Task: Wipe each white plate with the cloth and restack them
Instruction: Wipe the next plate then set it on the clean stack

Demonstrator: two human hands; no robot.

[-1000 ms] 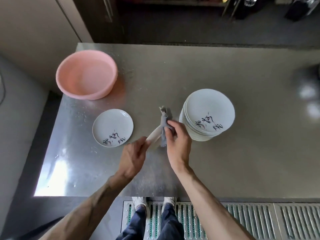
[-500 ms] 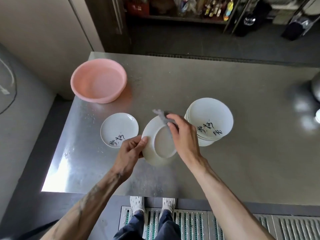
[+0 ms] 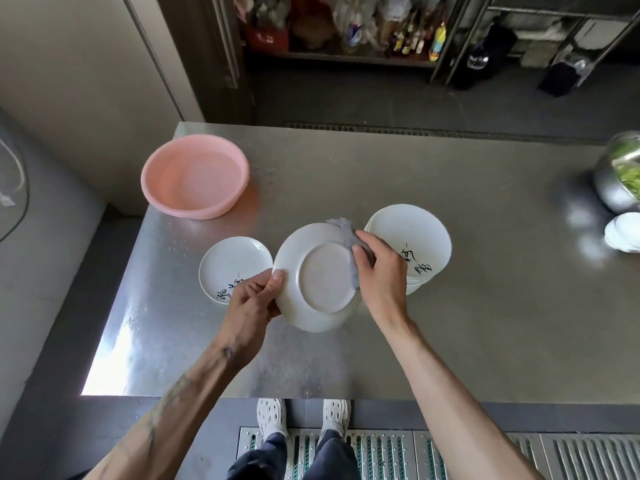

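Held plate (image 3: 318,277): underside faces the camera, upper face hidden, and the fingers of the left hand (image 3: 249,299) gripping it lie out of sight behind it, thumb excepted. Cloth (image 3: 341,226): mostly covered by the right hand (image 3: 381,271) holding it, which also masks the near side and part of the lettering of the plate stack (image 3: 412,233), count not tellable. Metal bowl (image 3: 620,178) and small white dishes (image 3: 623,232): cut by the right edge; shelf bottles (image 3: 398,32): labels too small to read.

A commercial kitchen: a stainless steel desk (image 3: 467,341), a stack of white plates (image 3: 412,233), drain grating (image 3: 450,455) underfoot, a shelf (image 3: 346,58) of bottles (image 3: 438,41), a steel bowl (image 3: 609,188) of greens (image 3: 631,173)
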